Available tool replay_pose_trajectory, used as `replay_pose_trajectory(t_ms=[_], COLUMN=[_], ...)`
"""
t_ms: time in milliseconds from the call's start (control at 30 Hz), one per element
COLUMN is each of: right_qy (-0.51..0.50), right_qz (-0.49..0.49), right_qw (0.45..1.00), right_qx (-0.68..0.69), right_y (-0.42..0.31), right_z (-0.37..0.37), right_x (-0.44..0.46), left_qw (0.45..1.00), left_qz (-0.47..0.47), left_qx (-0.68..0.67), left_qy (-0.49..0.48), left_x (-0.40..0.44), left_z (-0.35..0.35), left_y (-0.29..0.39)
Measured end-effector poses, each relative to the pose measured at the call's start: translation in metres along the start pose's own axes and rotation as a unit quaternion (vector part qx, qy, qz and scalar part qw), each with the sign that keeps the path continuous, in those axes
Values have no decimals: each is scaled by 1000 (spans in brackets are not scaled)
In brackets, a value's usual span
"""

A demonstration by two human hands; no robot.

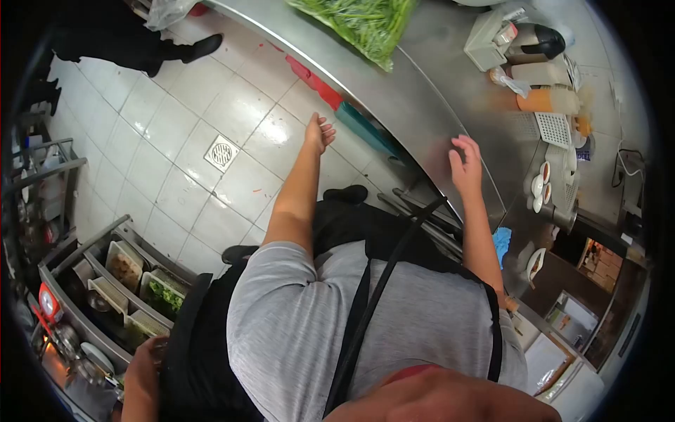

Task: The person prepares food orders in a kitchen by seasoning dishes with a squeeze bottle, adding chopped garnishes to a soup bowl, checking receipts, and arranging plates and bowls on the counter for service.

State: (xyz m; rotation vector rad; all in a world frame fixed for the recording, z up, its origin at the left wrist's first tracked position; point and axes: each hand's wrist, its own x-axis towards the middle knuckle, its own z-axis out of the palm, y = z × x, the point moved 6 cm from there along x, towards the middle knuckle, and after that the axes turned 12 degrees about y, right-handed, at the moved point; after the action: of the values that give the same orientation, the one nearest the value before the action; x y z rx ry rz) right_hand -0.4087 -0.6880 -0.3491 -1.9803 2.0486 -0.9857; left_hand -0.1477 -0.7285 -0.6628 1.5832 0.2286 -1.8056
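Greens [362, 28] lie on the table [432, 105], well apart from both hands. Left hand [318, 135], empty, loosely open, hovers near the teal item [365, 130]; right hand [467, 166], fingers parted, empty, shows against the tabletop: no handling visible, so what's done or left can't be told.

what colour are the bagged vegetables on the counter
The bagged vegetables are green, shown in the head view.

You wear a finely streaked grey shirt [281, 316], short sleeves; black apron [344, 221], black straps [344, 369]; dark shoes [346, 194]. Your left hand [320, 133], right hand [465, 165]: bare.
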Motion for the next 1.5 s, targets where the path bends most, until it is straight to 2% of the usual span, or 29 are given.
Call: replay_pose_trajectory(t_ms=[67, 167, 267, 367, 467, 767, 867, 1067, 1167, 1267, 1500], right_qy=[-7, 15, 28, 29, 30, 29, 24, 25, 24, 26, 29], right_qz=[5, -50, -47, -45, -42, -38, -32, -37, -35, -39, -47], right_qw=[1000, 984, 983, 981, 981, 981, 981, 982, 982, 982, 982], right_qx=[-2, -171, -177, -185, -188, -188, -189, -184, -184, -183, -182], right_y=[-12, -22, -22, -25, -24, -21, -23, -24, -25, -24, -26], right_z=[26, 44, 46, 47, 47, 47, 48, 48, 48, 48, 48], right_x=[6, 4, 2, 3, 4, 3, 3, 3, 3, 3, 4], left_qw=[999, 995, 968, 951, 968, 964, 982, 934, 941, 937, 930], left_qz=[-17, -47, -93, -86, -81, -81, -61, -39, 33, 17, 18], left_qx=[2, -13, -105, -131, -100, -66, -91, -327, -298, -325, -331], left_qy=[-30, -86, -210, -268, -216, -246, -152, -139, -156, -131, -159], left_x=[2, 6, -14, -21, -22, -9, 0, 3, 8, 7, 9], left_z=[13, 37, 58, 56, 45, 51, 42, 36, 34, 34, 35], left_y=[-14, -42, -48, -48, -50, -49, -35, 10, 24, 28, 26])
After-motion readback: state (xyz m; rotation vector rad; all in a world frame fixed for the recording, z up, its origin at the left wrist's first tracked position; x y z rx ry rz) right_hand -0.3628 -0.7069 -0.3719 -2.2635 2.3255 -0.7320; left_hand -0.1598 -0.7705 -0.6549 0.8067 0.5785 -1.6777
